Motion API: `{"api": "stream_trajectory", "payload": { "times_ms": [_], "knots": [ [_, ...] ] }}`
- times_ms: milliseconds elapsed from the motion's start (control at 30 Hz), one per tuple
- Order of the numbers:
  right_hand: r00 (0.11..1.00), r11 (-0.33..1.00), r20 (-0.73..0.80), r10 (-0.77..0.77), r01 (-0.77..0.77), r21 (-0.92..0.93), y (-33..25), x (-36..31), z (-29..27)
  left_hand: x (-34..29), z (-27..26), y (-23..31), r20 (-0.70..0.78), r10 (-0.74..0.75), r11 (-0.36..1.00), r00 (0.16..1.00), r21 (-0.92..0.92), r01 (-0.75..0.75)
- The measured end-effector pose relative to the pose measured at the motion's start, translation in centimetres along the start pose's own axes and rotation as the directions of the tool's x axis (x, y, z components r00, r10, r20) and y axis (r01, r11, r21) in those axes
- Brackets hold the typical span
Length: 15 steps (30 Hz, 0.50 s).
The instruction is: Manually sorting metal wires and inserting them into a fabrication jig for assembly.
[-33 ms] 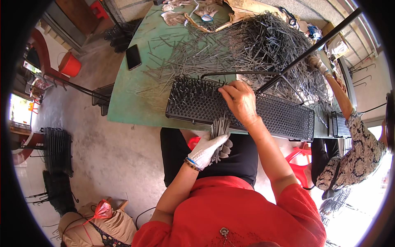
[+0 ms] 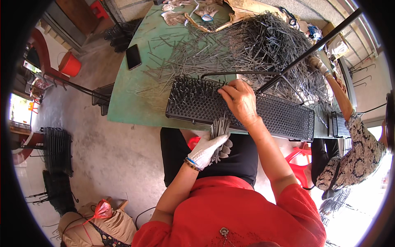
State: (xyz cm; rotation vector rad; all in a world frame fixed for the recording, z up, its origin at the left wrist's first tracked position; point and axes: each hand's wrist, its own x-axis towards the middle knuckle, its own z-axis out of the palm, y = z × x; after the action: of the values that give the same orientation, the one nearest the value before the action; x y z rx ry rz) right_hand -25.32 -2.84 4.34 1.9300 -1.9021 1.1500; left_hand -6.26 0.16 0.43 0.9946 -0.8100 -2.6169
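Note:
My left hand (image 2: 210, 150), in a white glove with grey fingers, is closed around a bundle of thin grey strips (image 2: 220, 126) just below the table's front edge. Black and rectangular, a perforated tray (image 2: 284, 116) lies along that edge. Many dark strips (image 2: 187, 91) stand upright in the holes of its left part, while the right part has bare holes. Bare and pinched, my right hand (image 2: 239, 100) bends over the middle of the tray, beside the filled part. Whatever its fingertips grip is too small to make out.
Loose strips (image 2: 271, 39) are heaped on the green table (image 2: 135, 96) behind the tray. A black bar (image 2: 317, 43) slants up rightward from the tray's frame. A phone (image 2: 133, 57) lies at left. A co-worker's gloved hand (image 2: 317, 65) reaches into the heap from the right.

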Motion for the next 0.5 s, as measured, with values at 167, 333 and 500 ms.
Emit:
{"api": "stream_trajectory", "payload": {
  "times_ms": [167, 333, 500],
  "knots": [
    [0.997, 0.992, 0.019, 0.069, -0.071, 0.101, 0.3, -0.1, -0.6, -0.3, 0.0, 0.3, -0.014, 0.018, 1.0, 1.0, 0.016, -0.018],
    [0.95, 0.908, 0.186, 0.252, -0.299, 0.293, -0.1, 0.4, -1.9, -0.3, 0.1, 0.4, -0.012, 0.057, 0.998, 0.998, 0.004, -0.057],
    [0.898, 0.848, 0.299, 0.323, -0.414, 0.33, -0.4, -0.7, -3.3, -0.4, 0.3, 0.6, -0.005, 0.118, 0.992, 0.993, -0.041, -0.119]
  ]
}}
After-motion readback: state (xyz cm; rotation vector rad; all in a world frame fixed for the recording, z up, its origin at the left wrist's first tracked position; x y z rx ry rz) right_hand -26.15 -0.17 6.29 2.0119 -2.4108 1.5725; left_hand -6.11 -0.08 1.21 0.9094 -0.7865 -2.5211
